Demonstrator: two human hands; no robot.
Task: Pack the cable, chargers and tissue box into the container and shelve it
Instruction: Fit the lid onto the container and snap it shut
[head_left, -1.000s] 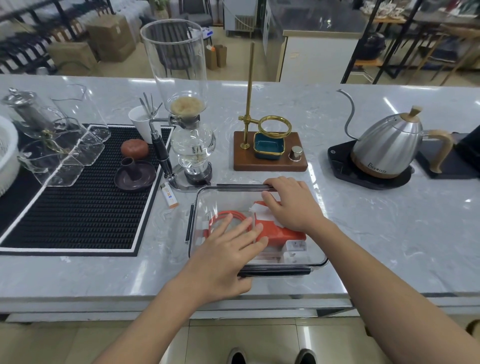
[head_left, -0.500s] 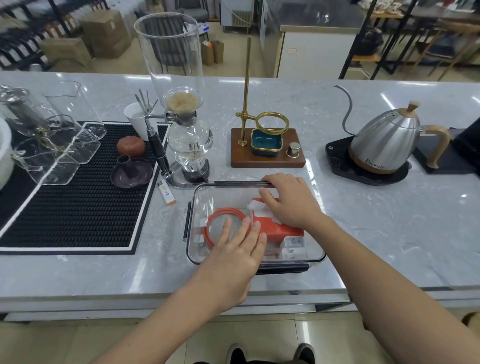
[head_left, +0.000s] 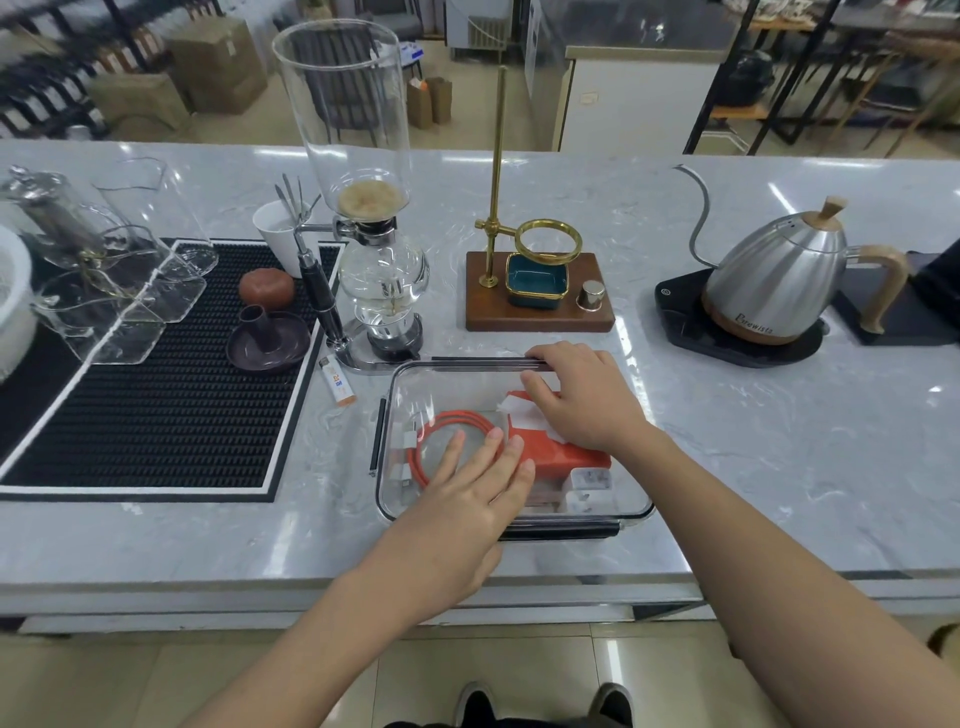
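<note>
A clear lidded container (head_left: 395, 384) sits on the marble counter near its front edge. Through the lid I see a coiled orange cable (head_left: 431, 421) on the left, an orange tissue box (head_left: 571, 460) on the right, and white chargers (head_left: 589, 486) at the front right. My left hand (head_left: 467, 499) lies flat on the lid's front part, fingers apart. My right hand (head_left: 587, 400) rests on the far right of the lid, its fingertips at the black far clasp (head_left: 478, 362). A black near clasp (head_left: 561, 531) shows at the front rim.
A glass siphon brewer (head_left: 382, 291) and a small lighter (head_left: 337, 387) stand just left of and behind the container. A wooden drip stand (head_left: 537, 312) is right behind it. A steel kettle (head_left: 774, 291) sits to the right, a black ribbed mat (head_left: 156, 389) to the left.
My left hand has slid back toward the front of the lid, uncovering more of the orange cable. My right hand has stayed at the far clasp.
</note>
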